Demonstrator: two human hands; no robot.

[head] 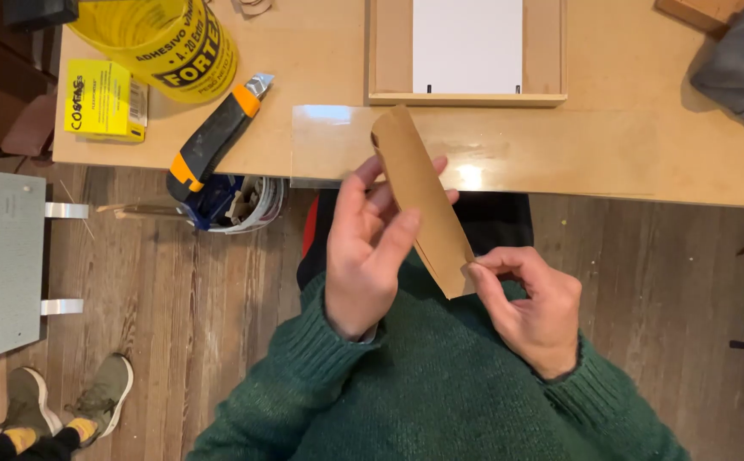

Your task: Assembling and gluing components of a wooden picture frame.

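Our right hand (532, 307) has its fingers (484, 271) pinched shut on the lower corner of the brown cardboard strip (423, 201), while our left hand (365, 252) curls loosely around the strip's middle, thumb across its face and fingertips behind it. The strip stands tilted in the air just in front of the desk (611, 145) edge, above our lap. We judge that we are checking or creasing the strip; the next move calls for a steady pinch at the corner and a firmer left grip. Behind the strip, a clear plastic sheet (329, 145) lies on the desk. Left of the strip sit an orange-and-black utility knife (214, 137), a yellow tub (175, 43) and a small yellow box (103, 98). Beyond the strip is a wooden frame (466, 98).
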